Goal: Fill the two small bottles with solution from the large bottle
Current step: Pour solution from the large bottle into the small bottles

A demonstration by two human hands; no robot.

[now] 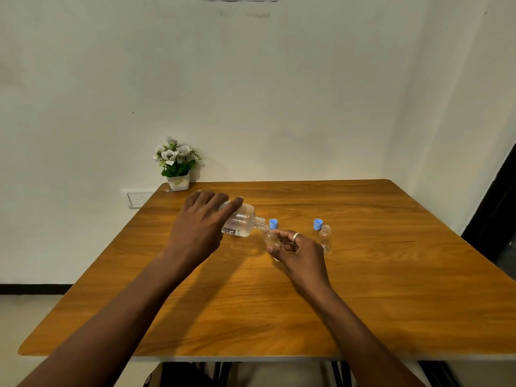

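My left hand (199,227) grips the large clear bottle (242,222), tipped on its side with its open neck pointing right and down. That neck meets the mouth of a small clear bottle (270,237), which my right hand (296,251) holds tilted just above the wooden table (279,303). A second small clear bottle (325,238) stands upright and uncapped to the right of my right hand. Two blue caps lie on the table: one (273,224) behind the held bottle, the other (317,224) behind the standing bottle.
A small pot of white flowers (177,166) sits at the table's far left corner against the wall. A wall socket plate (138,198) is left of the table. A dark doorway (497,208) lies at the right.
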